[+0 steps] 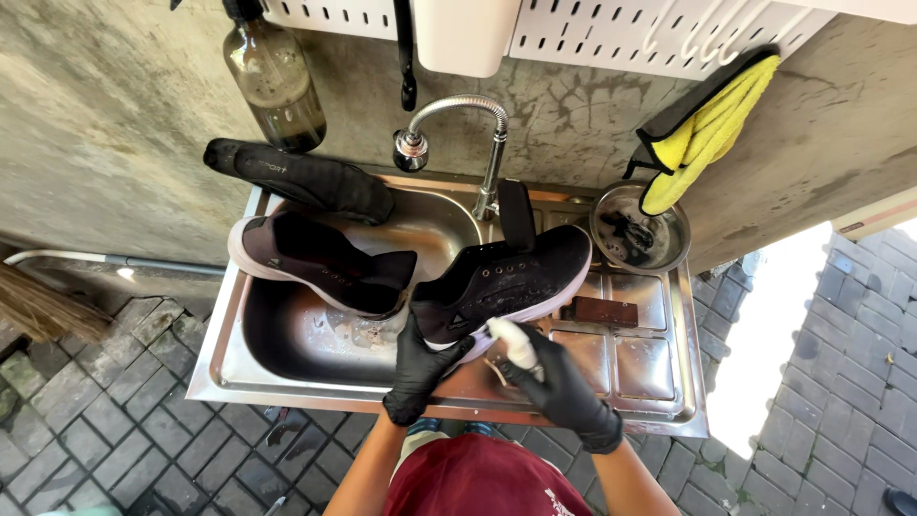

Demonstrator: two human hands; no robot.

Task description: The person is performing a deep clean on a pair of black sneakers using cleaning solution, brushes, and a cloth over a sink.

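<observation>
Shoe-washing at an outdoor steel sink, seen from above. The left hand, in a black glove, grips the heel end of a black sneaker with a pale sole; fingers wrapped round the heel, clenched on it. The sneaker lies on its side across the divide between basin and drainboard, toe toward the right. The right hand, also black-gloved, is closed round a small white brush or scrub tool, pressed at the sole edge near the heel; exact tool kind is hard to tell.

Progress, judged: the scrubbing of this sneaker looks mid-way. The upper shows wet specks and some suds, the sole edge is being worked, no rinse seen, and the tap shows no running water. A second black shoe rests on the basin's left rim, tilted into the basin; it looks wet but whether it is cleaned I cannot tell. A black insole lies on the back rim, another dark insole stands by the tap. Soapy puddle in the basin bottom.

Around: brown glass bottle at the back left, small metal bowl with dark wet stuff at the right, yellow cloth hanging above it, brown block on the drainboard.
</observation>
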